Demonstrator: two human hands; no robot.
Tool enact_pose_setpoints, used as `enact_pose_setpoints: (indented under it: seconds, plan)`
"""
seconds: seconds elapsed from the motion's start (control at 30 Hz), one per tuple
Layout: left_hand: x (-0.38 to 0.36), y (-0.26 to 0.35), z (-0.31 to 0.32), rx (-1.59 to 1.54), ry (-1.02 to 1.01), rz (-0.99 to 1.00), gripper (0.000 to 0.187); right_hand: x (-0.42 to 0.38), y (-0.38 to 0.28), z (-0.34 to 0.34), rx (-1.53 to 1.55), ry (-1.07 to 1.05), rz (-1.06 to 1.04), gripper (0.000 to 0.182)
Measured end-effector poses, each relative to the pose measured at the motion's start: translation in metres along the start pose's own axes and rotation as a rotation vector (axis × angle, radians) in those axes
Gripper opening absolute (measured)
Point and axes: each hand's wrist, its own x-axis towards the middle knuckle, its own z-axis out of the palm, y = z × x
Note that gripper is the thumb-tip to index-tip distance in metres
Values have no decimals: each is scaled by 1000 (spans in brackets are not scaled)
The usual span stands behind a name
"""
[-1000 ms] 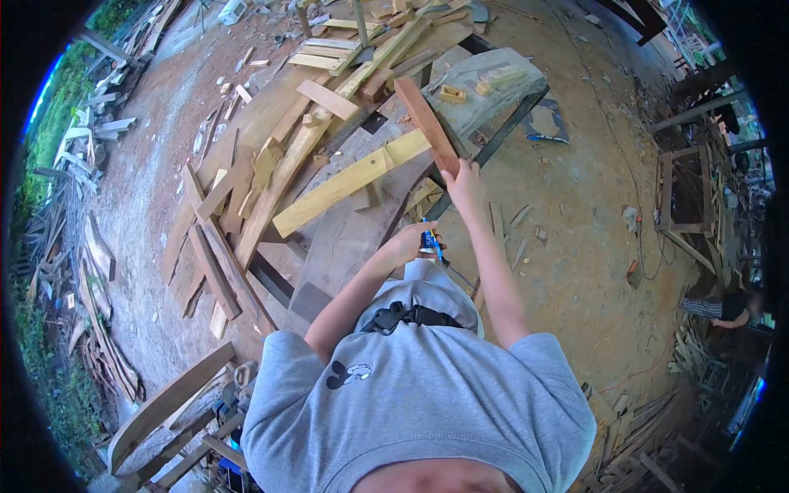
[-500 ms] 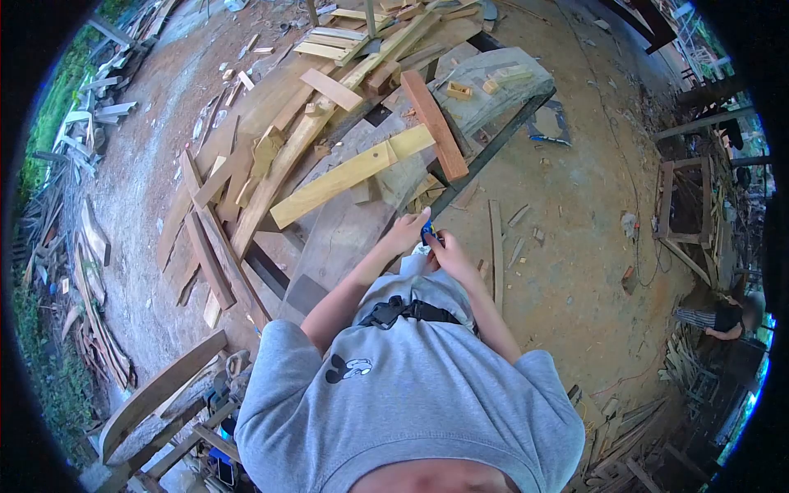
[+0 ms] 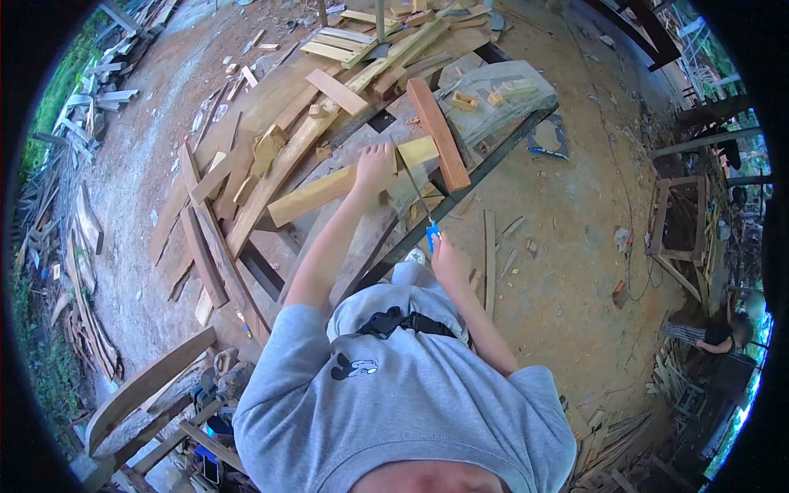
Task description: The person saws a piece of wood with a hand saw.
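Note:
A pale yellow plank (image 3: 316, 195) lies across the workbench, its right end close to a reddish-brown board (image 3: 437, 135). My left hand (image 3: 376, 167) grips the plank right of its middle, the fingers reaching over its far edge. In my right hand (image 3: 449, 261) is the blue handle of a hand saw (image 3: 431, 233), fingers wrapped round it. The saw's thin blade runs forward and left, crossing over the plank just right of my left hand.
Small wood blocks (image 3: 464, 101) sit on the grey bench top (image 3: 526, 80) beyond the board. Long planks (image 3: 288, 168) are piled on the left. A trestle-like wooden frame (image 3: 156, 386) stands at lower left. Another person (image 3: 717, 335) is far off at the right.
My hands have parted from in front of my waist. The left moved forward onto the plank; the right now holds the saw with its blade extended over the plank.

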Motion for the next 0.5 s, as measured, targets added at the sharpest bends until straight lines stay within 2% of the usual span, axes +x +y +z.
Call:
enact_pose_setpoints:
  seconds: [0.07, 0.13, 0.37, 0.43, 0.5]
  plan:
    - [9, 5, 3, -10, -43, -7, 51, 1, 4, -4, -45, 8, 18, 32]
    - [14, 9, 4, -130, 67, 60, 48, -1, 8, -7, -60, 52, -9, 30]
    - [28, 21, -6, -205, 76, 90, 48, -2, 16, -2, -43, 141, -21, 27]
    - [26, 23, -1, 6, 86, 87, 48, 5, 16, -1, -10, 81, 51, 29]
    - [20, 18, -2, -28, 115, 70, 50, 7, 14, -3, -11, 77, 40, 29]
